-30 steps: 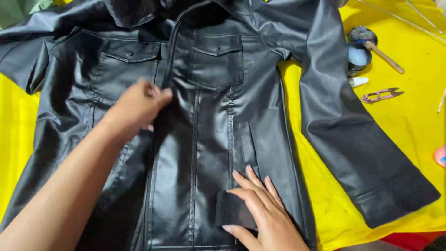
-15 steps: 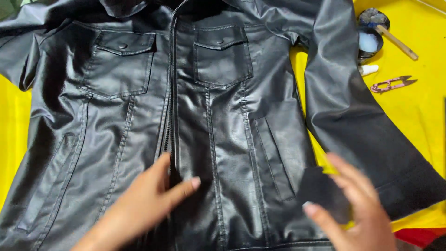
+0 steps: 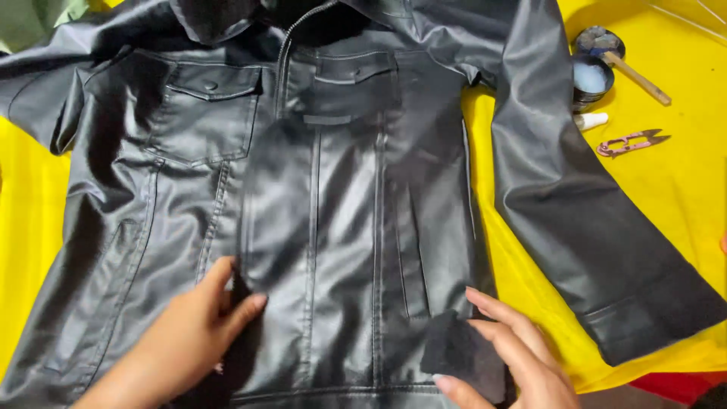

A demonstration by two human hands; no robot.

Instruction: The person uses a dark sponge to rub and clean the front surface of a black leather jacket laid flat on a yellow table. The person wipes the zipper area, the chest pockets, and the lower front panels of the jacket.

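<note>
Since the earlier frame, both hands have slid to the black leather jacket [image 3: 333, 227]'s lower front, and the panel by the zip has been folded over.

Spread front-up on the yellow cloth [image 3: 681, 197], the jacket has its 2 front panels pressed flat, though creases remain near the hem, so the smoothing looks only partly done. Left hand [image 3: 189, 341] lies open, fingers on the lower edge of the folded panel; right hand [image 3: 515, 356] rests loosely on a dark fabric patch [image 3: 454, 352] at the hem (whether it pinches the patch I cannot tell). Beside the right sleeve sit an open tin [image 3: 591, 76], a small white tube [image 3: 592, 120] and pink snips [image 3: 628, 142]. Hem, collar top and left sleeve are cut off; the patch's texture is hard to read.
</note>
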